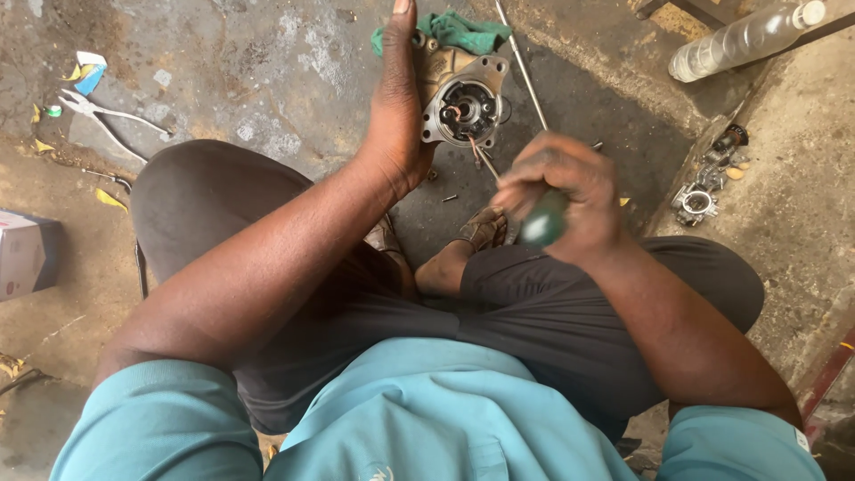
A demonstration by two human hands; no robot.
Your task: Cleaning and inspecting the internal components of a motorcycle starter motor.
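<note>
My left hand wraps tight round the side of the metal pump part, held up over the floor between my knees, and it looks heavy, hard and oily, while my right hand squeezes the green-handled screwdriver poking into its round middle.

head cam, looking down, close-up

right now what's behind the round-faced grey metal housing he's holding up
A crumpled green cloth shows above the grey metal housing, with concrete floor beyond. The left hand covers the housing's left side; the cloth's lower part is hidden.
</note>
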